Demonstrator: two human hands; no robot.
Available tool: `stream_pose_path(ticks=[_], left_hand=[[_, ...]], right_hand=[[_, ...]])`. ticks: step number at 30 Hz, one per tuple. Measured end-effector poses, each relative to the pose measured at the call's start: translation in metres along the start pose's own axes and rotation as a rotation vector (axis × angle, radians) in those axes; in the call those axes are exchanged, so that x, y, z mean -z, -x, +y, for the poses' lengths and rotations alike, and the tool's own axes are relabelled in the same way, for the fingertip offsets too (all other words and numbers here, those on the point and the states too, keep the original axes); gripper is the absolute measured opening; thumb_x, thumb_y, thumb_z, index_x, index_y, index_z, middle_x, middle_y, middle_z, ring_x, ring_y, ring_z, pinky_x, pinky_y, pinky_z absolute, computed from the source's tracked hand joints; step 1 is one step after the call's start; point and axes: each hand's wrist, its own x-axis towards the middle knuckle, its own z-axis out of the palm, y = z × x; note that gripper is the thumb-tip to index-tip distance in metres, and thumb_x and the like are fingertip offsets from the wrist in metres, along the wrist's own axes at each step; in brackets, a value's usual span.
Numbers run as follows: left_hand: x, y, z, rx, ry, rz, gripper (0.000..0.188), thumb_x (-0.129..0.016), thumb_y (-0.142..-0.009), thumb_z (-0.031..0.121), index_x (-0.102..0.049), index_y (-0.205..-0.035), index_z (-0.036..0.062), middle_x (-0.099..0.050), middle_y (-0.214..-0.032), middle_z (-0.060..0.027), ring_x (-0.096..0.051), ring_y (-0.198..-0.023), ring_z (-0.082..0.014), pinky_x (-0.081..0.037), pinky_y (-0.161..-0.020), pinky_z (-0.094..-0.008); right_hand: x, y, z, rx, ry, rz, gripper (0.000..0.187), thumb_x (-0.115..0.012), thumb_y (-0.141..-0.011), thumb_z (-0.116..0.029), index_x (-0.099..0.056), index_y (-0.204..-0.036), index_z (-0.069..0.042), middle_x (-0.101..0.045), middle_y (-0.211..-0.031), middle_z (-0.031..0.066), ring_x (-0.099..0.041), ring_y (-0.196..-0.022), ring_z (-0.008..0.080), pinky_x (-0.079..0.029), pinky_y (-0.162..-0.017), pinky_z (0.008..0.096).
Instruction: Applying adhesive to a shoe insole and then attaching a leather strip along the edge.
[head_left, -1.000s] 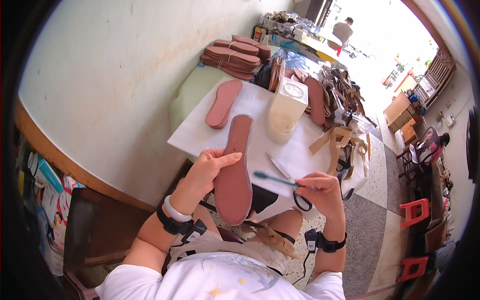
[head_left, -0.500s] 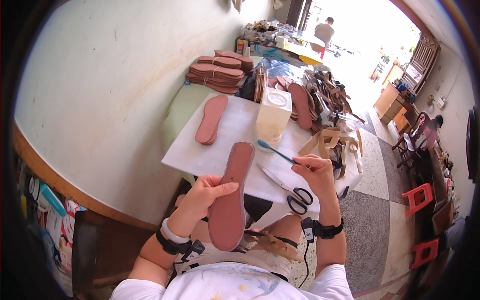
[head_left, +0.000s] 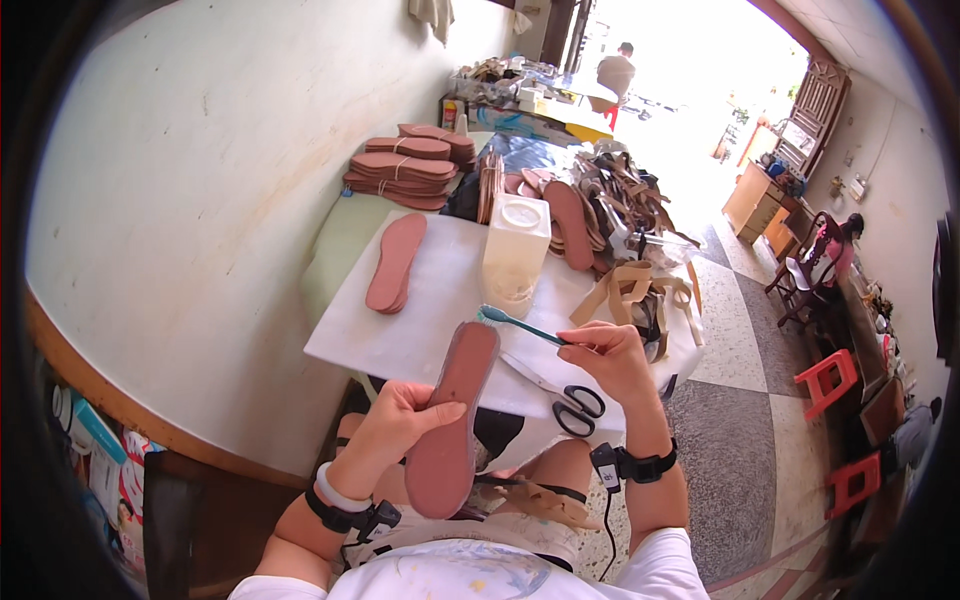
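Observation:
My left hand [head_left: 404, 421] grips a brown shoe insole [head_left: 444, 468] at its edge, thumb lying across the top face. The insole tilts upward over my lap, its narrower end pointing at the table. Between the thumb and fingers of my right hand [head_left: 608, 360] is a teal toothbrush [head_left: 530, 327]. Its bristle end is just above the insole's far tip; whether they touch I cannot tell. A pair of black-handled scissors [head_left: 574, 409] lies on the white tabletop [head_left: 350, 325], partly behind the insole. Beyond the brush stands a square translucent plastic container [head_left: 517, 245] with whitish contents low inside.
A small pile of insoles [head_left: 396, 262] lies at the table's left. Tied insole stacks [head_left: 405, 170] stand farther back. Tan straps [head_left: 625, 290] and a heap of dark straps [head_left: 625, 205] cover the right side. Red stools [head_left: 828, 385] stand on the floor at right; people sit farther off.
The insole's far tip has dropped lower in the picture. The toothbrush's bristle end is now above that tip instead of beside it. The whole view has shifted slightly.

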Motion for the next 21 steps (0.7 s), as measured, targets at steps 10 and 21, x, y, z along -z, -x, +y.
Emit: stream_pose_path(ticks=[10, 21], left_hand=[[0.016, 0.009, 0.026, -1.126, -1.187, 0.362, 0.016, -0.075, -0.071, 0.010, -0.071, -0.087, 0.0069, -0.066, -0.076, -0.0041, -0.060, -0.061, -0.0163, -0.051, -0.055, -0.0284], [0.028, 0.015, 0.033, -1.559, -1.604, 0.210, 0.017, -0.069, -0.075, 0.014, -0.069, -0.091, 0.0199, -0.060, -0.093, 0.0094, -0.058, -0.088, -0.0083, -0.039, -0.104, -0.0391]], right_hand=[[-0.001, 0.011, 0.007, -0.165, -0.604, 0.070, 0.023, -0.063, -0.092, -0.020, -0.065, -0.101, 0.001, -0.061, -0.075, 0.0029, -0.041, -0.053, 0.0025, -0.030, -0.045, 0.0179], [-0.075, 0.028, -0.035, -0.500, -0.851, -0.496, 0.047, -0.074, -0.083, -0.019, -0.052, -0.118, 0.004, -0.065, -0.094, 0.0068, -0.047, -0.059, 0.0023, -0.035, -0.049, 0.0168]])
